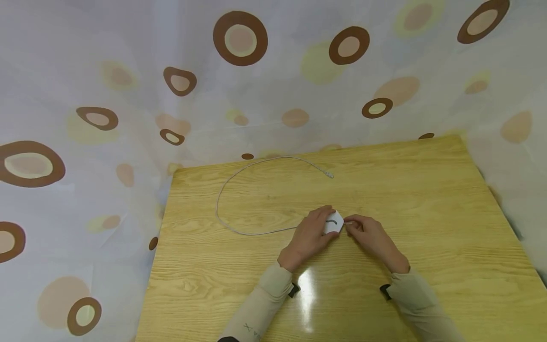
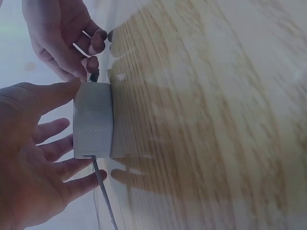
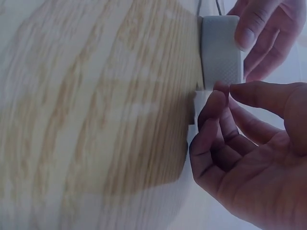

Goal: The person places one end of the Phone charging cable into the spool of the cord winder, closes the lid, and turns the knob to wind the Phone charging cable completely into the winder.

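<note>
My left hand [image 1: 308, 236] grips a small white hexagonal box [image 1: 337, 221] with a grey curved mark on top and textured sides. In the left wrist view its thumb lies on one face of the box [image 2: 93, 120] and the fingers spread behind. A thin grey cable [image 1: 217, 204] leaves the box's left side. My right hand [image 1: 376, 237] pinches a short pale cable end [image 1: 348, 223] between thumb and forefinger, right at the opposite side of the box. Its fingertips hide most of that piece.
The cable loops left and back over the wooden table [image 1: 427, 199], ending in a plug [image 1: 329, 175] beyond the hands. Behind and at the sides hangs a pale covering [image 1: 273, 95] with brown ring patterns. Light glares off the table between the forearms.
</note>
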Demonstrator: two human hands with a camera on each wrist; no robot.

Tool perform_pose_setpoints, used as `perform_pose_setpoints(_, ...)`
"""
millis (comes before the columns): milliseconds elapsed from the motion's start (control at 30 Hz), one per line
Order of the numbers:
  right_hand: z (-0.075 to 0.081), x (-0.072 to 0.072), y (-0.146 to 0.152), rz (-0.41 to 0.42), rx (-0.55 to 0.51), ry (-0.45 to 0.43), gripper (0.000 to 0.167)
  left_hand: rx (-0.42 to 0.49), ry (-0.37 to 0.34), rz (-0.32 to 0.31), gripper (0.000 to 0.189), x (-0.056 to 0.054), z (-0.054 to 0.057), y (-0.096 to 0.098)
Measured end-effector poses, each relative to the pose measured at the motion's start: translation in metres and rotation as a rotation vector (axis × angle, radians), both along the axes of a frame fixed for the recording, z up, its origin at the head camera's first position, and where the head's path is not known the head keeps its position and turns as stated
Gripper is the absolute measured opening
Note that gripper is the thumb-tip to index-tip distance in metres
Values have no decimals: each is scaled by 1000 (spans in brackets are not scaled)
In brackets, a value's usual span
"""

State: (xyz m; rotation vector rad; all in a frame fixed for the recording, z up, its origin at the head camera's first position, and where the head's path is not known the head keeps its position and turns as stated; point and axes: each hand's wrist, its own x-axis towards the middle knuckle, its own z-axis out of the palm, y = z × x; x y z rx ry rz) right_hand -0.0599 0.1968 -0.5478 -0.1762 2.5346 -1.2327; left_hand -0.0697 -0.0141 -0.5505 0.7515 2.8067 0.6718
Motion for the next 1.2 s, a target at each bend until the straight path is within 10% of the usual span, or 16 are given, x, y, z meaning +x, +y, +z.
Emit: perform_pose_setpoints(1200, 0, 2, 51, -93, 197, 62, 27, -54, 113, -35, 66, -2, -3, -5)
